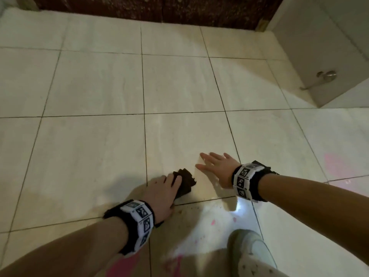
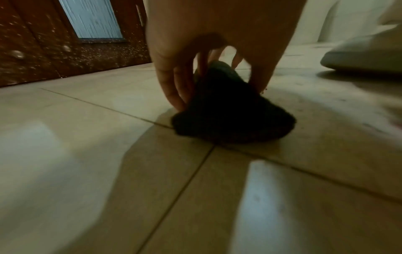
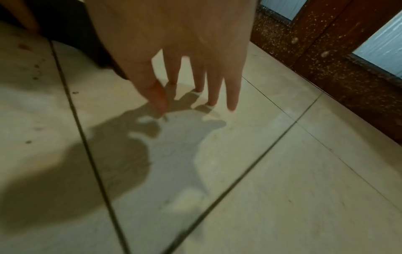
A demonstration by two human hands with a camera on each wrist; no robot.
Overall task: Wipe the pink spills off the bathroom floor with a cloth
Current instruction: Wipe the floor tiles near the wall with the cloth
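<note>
A dark brown cloth [image 1: 184,181] lies bunched on the cream floor tiles [image 1: 89,156], and my left hand [image 1: 166,188] grips it with curled fingers. In the left wrist view the cloth [image 2: 232,116] sits over a grout line, with the thumb and fingers [image 2: 172,82] around it. My right hand [image 1: 214,164] is spread flat just right of the cloth, holding nothing; its straight fingers [image 3: 215,86] hover close above the tile. Pink spills [image 1: 212,222] dot the tile nearer to me. A larger pink patch [image 1: 123,264] lies under my left forearm and a faint one [image 1: 335,160] at the right.
A dark wooden door [image 1: 151,9] runs along the far edge of the floor. A white door with a metal knob [image 1: 327,75] stands at the right. My foot in a pale slipper [image 1: 249,248] is planted beside the pink spots. Brown crumbs [image 1: 183,210] lie near my left wrist.
</note>
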